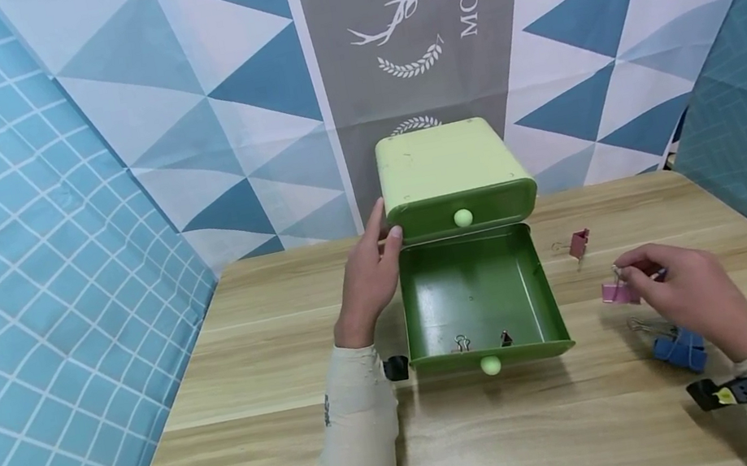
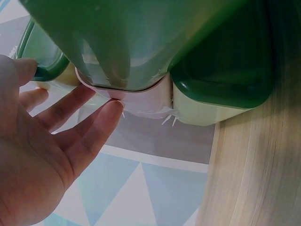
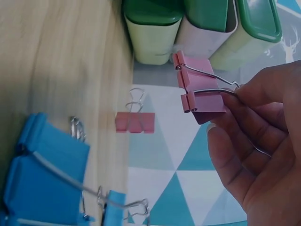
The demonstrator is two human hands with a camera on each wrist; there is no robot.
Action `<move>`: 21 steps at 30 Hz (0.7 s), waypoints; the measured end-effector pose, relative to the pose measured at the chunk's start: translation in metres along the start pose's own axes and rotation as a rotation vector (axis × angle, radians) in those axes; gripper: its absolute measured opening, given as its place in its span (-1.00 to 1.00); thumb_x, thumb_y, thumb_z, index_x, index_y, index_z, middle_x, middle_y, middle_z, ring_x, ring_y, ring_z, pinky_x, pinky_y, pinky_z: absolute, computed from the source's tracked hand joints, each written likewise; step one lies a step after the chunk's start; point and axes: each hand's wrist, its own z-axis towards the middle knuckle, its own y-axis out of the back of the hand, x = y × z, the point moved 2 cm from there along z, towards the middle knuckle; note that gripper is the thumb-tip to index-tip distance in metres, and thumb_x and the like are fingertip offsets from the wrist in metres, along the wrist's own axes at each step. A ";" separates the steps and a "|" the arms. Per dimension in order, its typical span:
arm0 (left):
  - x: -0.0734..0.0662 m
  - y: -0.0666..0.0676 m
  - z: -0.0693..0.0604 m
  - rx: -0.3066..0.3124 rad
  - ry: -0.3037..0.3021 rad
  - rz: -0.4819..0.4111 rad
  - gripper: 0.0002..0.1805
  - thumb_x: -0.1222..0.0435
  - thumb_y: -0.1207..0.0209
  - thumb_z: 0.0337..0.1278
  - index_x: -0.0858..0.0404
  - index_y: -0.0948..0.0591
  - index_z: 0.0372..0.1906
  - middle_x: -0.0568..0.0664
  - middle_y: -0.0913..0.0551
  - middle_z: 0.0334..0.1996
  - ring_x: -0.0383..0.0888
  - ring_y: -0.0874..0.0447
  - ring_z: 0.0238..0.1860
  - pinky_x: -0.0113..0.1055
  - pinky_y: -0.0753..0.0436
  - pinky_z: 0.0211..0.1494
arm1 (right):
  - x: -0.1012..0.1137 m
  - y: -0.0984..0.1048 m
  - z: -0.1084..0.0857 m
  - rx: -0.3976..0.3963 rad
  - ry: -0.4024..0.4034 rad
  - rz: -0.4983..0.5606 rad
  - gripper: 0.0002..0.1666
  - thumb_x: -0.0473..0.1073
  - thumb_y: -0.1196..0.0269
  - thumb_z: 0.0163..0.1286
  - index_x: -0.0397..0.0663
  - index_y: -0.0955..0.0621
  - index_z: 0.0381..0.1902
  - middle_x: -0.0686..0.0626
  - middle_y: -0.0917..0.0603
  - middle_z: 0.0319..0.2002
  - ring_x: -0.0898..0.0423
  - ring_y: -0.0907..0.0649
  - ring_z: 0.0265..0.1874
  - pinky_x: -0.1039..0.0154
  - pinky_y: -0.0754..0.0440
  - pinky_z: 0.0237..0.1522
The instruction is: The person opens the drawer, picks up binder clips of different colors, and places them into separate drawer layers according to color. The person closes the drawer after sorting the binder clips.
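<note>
From where I stand, the pink clip [image 1: 619,294] is right of centre in the head frame, clear of the table, its metal handle pinched between the thumb and fingers of the right hand [image 1: 687,292]. Its body reaches left from the fingertips, its longer side running roughly left to right in that view. What matters most for moving it, I'd judge, is that the pulled-out drawer [image 1: 472,291] lies to the clip's left, at mid-frame, well apart from it. The right hand has the clip; the left hand [image 1: 370,279] is nearer the drawer, but on the far side of it. That left hand grasps nothing: its fingers are extended along the left side of the cabinet [image 1: 443,159], the thumb at the front corner of the top tier.

Counting outward: one pink clip in the hand; one red clip [image 1: 579,243] on the table [image 1: 285,413], above and left of it in the frame; below it, blue clips [image 1: 680,351], at least two, though they overlap too much for me to be sure. Inside the drawer, against its front wall, are two small clips [image 1: 462,343]. The wrist views show three tiers, the middle one pale pink with its drawer drawn out, the other two closed. Two round knobs [image 1: 463,218] show in the head view. Patterned cloth [image 1: 234,108] hangs behind, across the upper frame.
</note>
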 end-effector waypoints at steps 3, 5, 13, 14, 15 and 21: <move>0.000 0.000 0.000 0.004 0.002 -0.004 -0.38 -0.13 0.16 0.55 -0.33 -0.02 0.58 -0.06 -0.43 0.40 -0.05 -0.62 0.15 -0.03 -0.61 0.14 | 0.008 0.001 0.003 -0.008 0.030 -0.001 -0.85 -0.26 -0.28 0.39 -0.13 -0.74 -0.14 -0.07 -0.75 -0.33 0.01 -0.64 -0.44 0.31 -0.51 -0.55; 0.000 0.001 -0.001 0.002 0.001 -0.003 -0.39 -0.14 0.17 0.55 -0.34 -0.01 0.58 -0.07 -0.41 0.42 -0.04 -0.62 0.16 -0.02 -0.60 0.14 | 0.014 0.002 0.005 -0.019 0.049 0.000 -0.86 -0.27 -0.28 0.38 -0.12 -0.74 -0.15 -0.05 -0.76 -0.34 0.02 -0.64 -0.45 0.31 -0.53 -0.54; 0.001 0.000 -0.001 -0.003 0.000 -0.002 -0.40 -0.13 0.17 0.55 -0.35 -0.02 0.57 -0.05 -0.44 0.39 -0.07 -0.61 0.16 -0.01 -0.60 0.13 | 0.034 -0.002 0.012 -0.039 0.098 0.040 -0.87 -0.30 -0.30 0.37 -0.13 -0.74 -0.17 -0.01 -0.74 -0.37 0.15 -0.63 -0.50 0.41 -0.58 -0.48; 0.001 0.000 -0.001 -0.001 0.000 -0.002 -0.39 -0.13 0.17 0.55 -0.35 -0.02 0.58 -0.05 -0.44 0.39 -0.07 -0.61 0.16 -0.01 -0.60 0.13 | 0.036 -0.003 0.013 -0.041 0.105 0.044 -0.87 -0.30 -0.30 0.36 -0.13 -0.74 -0.17 -0.01 -0.73 -0.37 0.17 -0.63 -0.50 0.43 -0.58 -0.47; 0.001 0.000 -0.001 0.001 -0.001 -0.001 -0.39 -0.14 0.17 0.55 -0.33 -0.03 0.58 -0.04 -0.45 0.38 -0.07 -0.61 0.17 -0.01 -0.60 0.13 | 0.037 -0.004 0.013 -0.043 0.111 0.047 -0.87 -0.31 -0.30 0.36 -0.14 -0.74 -0.17 0.00 -0.73 -0.37 0.18 -0.63 -0.50 0.44 -0.58 -0.46; 0.000 0.000 -0.001 0.008 -0.012 -0.010 -0.37 -0.13 0.17 0.55 -0.24 -0.05 0.60 -0.02 -0.48 0.35 -0.06 -0.61 0.17 -0.01 -0.60 0.13 | 0.046 -0.011 0.014 -0.078 0.150 0.046 -0.88 -0.32 -0.30 0.36 -0.12 -0.74 -0.19 0.02 -0.72 -0.38 0.20 -0.61 -0.50 0.49 -0.58 -0.45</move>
